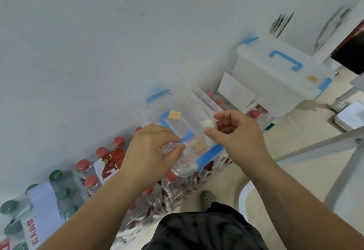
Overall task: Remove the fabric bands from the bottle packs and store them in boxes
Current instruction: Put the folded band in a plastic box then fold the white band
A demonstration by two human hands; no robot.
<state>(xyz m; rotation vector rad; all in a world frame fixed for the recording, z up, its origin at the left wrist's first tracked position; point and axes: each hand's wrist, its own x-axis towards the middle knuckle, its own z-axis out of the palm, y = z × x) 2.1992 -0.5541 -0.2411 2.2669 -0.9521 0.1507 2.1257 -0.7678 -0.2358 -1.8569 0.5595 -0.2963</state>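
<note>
White fabric, rolled into a short band (208,125), is pinched between the thumb and curled fingers of the right hand (235,131), just right of frame centre. The left hand (151,149), at about 8 o'clock from the band, has its thumb and forefinger closed on the near edge of the lid of a clear storage box (177,123) with blue latches; the remaining fingers are loosely curled. Whether the lid is being lifted or pressed shut cannot be told.

The clear box rests on shrink-wrapped red-capped bottle packs (183,188) lined along the wall. A second, larger white box (275,80) with a blue handle stands closed at 2 o'clock, also on packs.

Progress, as judged: one band is off its pack and in hand but not yet stored. Further work appears to remain. At 7 o'clock, a pack of green-capped bottles (63,192) carries a wide white band (44,204) across its top, and a red-capped pack at 9 o'clock shows a similar white strip (99,168). A pale panel (236,90) lies on the packs at 1 o'clock; whether it is fabric cannot be told. Contents of either box are not legible.
</note>
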